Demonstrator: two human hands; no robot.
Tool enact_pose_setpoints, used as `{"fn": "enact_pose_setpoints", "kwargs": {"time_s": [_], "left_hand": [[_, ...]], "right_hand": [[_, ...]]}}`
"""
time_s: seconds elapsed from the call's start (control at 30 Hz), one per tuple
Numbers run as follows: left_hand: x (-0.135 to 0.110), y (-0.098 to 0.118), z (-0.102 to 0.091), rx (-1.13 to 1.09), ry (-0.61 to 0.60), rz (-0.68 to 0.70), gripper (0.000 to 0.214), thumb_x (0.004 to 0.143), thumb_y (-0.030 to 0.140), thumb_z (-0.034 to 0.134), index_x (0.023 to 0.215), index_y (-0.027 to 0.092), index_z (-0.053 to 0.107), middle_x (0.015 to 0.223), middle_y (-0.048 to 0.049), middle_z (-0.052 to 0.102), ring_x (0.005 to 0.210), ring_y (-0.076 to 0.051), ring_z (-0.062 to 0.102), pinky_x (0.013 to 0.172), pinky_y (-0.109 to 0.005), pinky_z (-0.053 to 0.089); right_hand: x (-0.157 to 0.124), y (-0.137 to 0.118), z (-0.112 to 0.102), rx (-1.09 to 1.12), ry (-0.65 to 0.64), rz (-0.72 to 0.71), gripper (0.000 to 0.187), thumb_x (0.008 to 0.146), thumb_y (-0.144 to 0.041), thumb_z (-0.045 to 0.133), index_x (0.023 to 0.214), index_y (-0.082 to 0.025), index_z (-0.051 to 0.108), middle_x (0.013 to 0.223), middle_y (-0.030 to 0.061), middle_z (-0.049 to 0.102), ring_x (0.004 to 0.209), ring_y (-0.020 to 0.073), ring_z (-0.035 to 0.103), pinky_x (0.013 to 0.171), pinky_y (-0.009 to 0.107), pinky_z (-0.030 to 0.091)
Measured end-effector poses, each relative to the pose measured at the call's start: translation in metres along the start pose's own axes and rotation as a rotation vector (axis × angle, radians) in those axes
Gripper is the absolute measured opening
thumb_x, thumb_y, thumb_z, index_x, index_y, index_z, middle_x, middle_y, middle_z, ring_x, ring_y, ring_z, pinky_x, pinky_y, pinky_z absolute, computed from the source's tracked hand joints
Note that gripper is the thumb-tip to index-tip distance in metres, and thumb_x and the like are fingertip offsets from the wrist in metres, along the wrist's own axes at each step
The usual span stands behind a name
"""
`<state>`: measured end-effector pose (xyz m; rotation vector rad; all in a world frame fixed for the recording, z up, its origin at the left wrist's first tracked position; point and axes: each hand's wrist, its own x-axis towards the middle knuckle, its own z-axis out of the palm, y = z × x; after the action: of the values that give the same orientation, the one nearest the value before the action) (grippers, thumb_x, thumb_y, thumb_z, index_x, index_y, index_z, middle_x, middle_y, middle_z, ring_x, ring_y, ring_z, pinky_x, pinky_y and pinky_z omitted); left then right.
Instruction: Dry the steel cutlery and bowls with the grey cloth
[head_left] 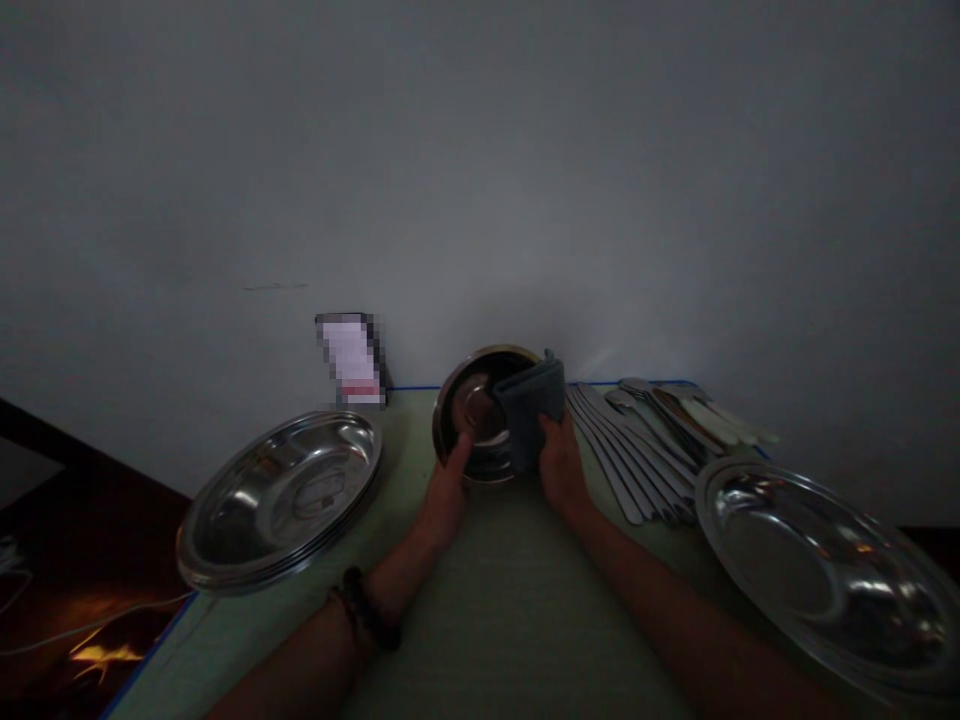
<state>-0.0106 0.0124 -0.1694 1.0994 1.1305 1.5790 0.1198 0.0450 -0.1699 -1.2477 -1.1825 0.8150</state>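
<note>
A round stainless steel bowl [480,410] is held up and tilted toward me above the middle of the table. My left hand [448,490] grips its lower left rim, the thumb lying over the inner side. In my right hand [559,455] is a folded grey-blue cloth [527,405], which covers the right part of the bowl's rim. Whether the cloth presses on the metal or only hangs in front of it I cannot tell. The fingers of both hands are partly hidden behind the bowl and the cloth.
Stacked steel basins [281,500] stand at left; another steel basin [832,580] is at right. Several metal utensils [637,450] lie beside it, some with pale handles [720,420]. A phone with a blurred screen [351,358] leans on the wall [480,180] behind the green table [480,620].
</note>
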Motion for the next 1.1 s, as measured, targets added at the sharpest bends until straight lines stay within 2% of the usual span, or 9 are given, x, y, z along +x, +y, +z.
{"fn": "enact_pose_setpoints", "kwargs": {"time_s": [0.1, 0.17, 0.37, 0.6, 0.7, 0.87, 1.0, 1.1], "left_hand": [[0.003, 0.003, -0.002, -0.024, -0.137, -0.029, 0.056, 0.071, 0.045, 0.065, 0.121, 0.019, 0.057, 0.128, -0.0069, 0.058, 0.129, -0.027, 0.039, 0.11, -0.04, 0.027], [0.004, 0.01, -0.004, 0.0, -0.168, -0.063, 0.053, 0.071, 0.043, 0.066, 0.117, 0.018, 0.059, 0.124, -0.0088, 0.06, 0.125, -0.029, 0.045, 0.107, -0.042, 0.031], [-0.007, 0.028, -0.004, 0.189, -0.148, 0.05, 0.055, 0.056, 0.029, 0.079, 0.105, 0.019, 0.059, 0.112, -0.0101, 0.066, 0.109, -0.031, 0.057, 0.095, -0.044, 0.044], [-0.018, 0.017, 0.007, 0.313, -0.122, 0.182, 0.076, 0.047, 0.025, 0.084, 0.113, 0.021, 0.046, 0.114, -0.0092, 0.061, 0.108, -0.028, 0.056, 0.093, -0.042, 0.044], [-0.013, 0.016, 0.007, 0.329, -0.078, 0.171, 0.066, 0.056, 0.031, 0.079, 0.114, 0.019, 0.05, 0.114, -0.0101, 0.062, 0.111, -0.026, 0.055, 0.096, -0.04, 0.041], [-0.002, 0.023, -0.003, 0.352, 0.055, 0.227, 0.047, 0.08, 0.039, 0.057, 0.122, 0.02, 0.051, 0.119, -0.0074, 0.061, 0.113, -0.023, 0.054, 0.099, -0.036, 0.037], [0.001, 0.027, -0.006, 0.321, 0.037, 0.134, 0.036, 0.084, 0.042, 0.05, 0.11, 0.02, 0.061, 0.11, -0.0053, 0.066, 0.107, -0.024, 0.057, 0.097, -0.036, 0.04], [-0.003, 0.025, -0.001, 0.318, 0.056, 0.123, 0.037, 0.084, 0.043, 0.05, 0.111, 0.02, 0.06, 0.111, -0.0067, 0.065, 0.108, -0.025, 0.056, 0.097, -0.037, 0.04]], "right_hand": [[0.005, 0.002, -0.005, -0.025, 0.075, -0.018, 0.031, 0.078, -0.035, 0.042, 0.1, -0.016, 0.051, 0.099, 0.0114, 0.06, 0.092, 0.0233, 0.055, 0.082, 0.038, 0.041], [0.007, 0.004, -0.007, -0.06, 0.085, -0.069, 0.033, 0.075, -0.037, 0.049, 0.1, -0.016, 0.051, 0.095, 0.0105, 0.06, 0.087, 0.0234, 0.055, 0.08, 0.039, 0.042], [0.012, 0.005, -0.01, -0.035, -0.026, -0.123, 0.039, 0.069, -0.044, 0.062, 0.096, -0.017, 0.058, 0.09, 0.009, 0.064, 0.083, 0.0241, 0.059, 0.074, 0.038, 0.044], [0.003, 0.001, -0.004, -0.05, -0.041, -0.093, 0.05, 0.071, -0.051, 0.061, 0.107, -0.017, 0.054, 0.097, 0.0119, 0.065, 0.088, 0.0258, 0.061, 0.073, 0.036, 0.045], [0.002, 0.003, -0.004, -0.042, -0.006, -0.115, 0.05, 0.073, -0.048, 0.059, 0.11, -0.016, 0.051, 0.099, 0.0123, 0.064, 0.09, 0.0251, 0.06, 0.075, 0.036, 0.044], [0.006, 0.005, -0.008, -0.046, 0.089, -0.159, 0.041, 0.077, -0.043, 0.055, 0.107, -0.016, 0.049, 0.099, 0.0107, 0.061, 0.089, 0.0228, 0.056, 0.077, 0.036, 0.042], [0.008, 0.005, -0.01, -0.09, 0.108, -0.132, 0.033, 0.075, -0.044, 0.056, 0.093, -0.017, 0.05, 0.084, 0.0059, 0.059, 0.076, 0.0206, 0.054, 0.07, 0.035, 0.042], [0.008, 0.003, -0.009, -0.07, 0.094, -0.119, 0.035, 0.077, -0.046, 0.054, 0.096, -0.017, 0.05, 0.085, 0.0072, 0.06, 0.078, 0.0215, 0.056, 0.07, 0.035, 0.042]]}}
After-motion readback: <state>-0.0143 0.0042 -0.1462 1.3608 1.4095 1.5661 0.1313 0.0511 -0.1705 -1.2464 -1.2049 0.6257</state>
